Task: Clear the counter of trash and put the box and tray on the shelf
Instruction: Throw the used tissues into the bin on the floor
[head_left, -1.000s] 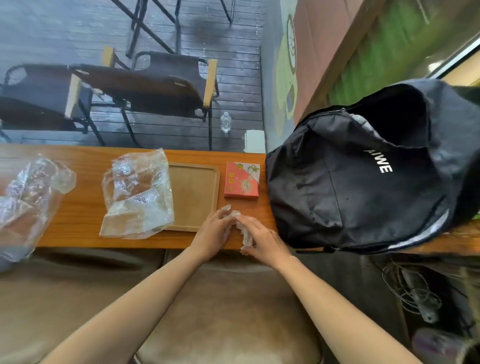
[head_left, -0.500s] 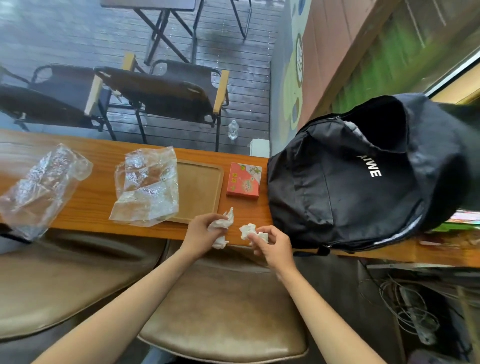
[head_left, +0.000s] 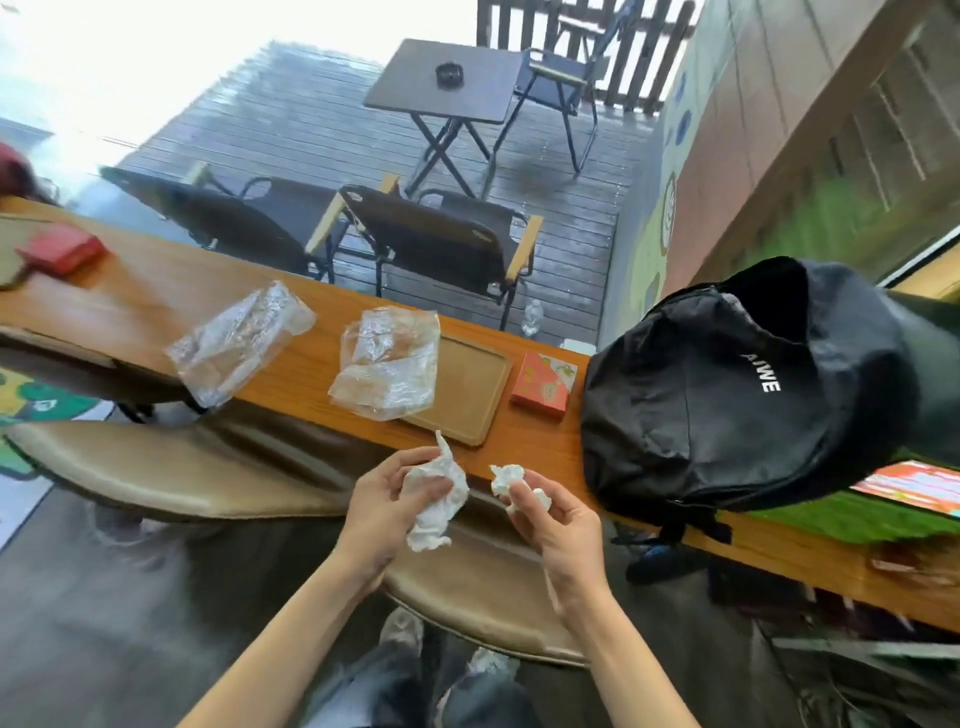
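My left hand (head_left: 382, 512) grips a crumpled white tissue (head_left: 439, 501) just off the near edge of the wooden counter (head_left: 156, 306). My right hand (head_left: 553, 525) pinches a smaller wad of white tissue (head_left: 511, 480) beside it. On the counter lie a flat wooden tray (head_left: 467, 387) and, right of it, a small red box (head_left: 543, 384). A crumpled clear plastic bag (head_left: 387, 364) overlaps the tray's left side. A second clear plastic bag (head_left: 239, 340) lies further left.
A black backpack (head_left: 727, 395) stands on the counter right of the red box. Brown padded stools (head_left: 171, 462) sit under the counter's near edge. Another red box (head_left: 62, 249) lies at the far left. Folding chairs (head_left: 441, 239) and a small table (head_left: 441, 83) stand beyond on the deck.
Both hands have lifted off the counter toward me and moved apart, each carrying a piece of tissue. My view has tilted up and swung left.
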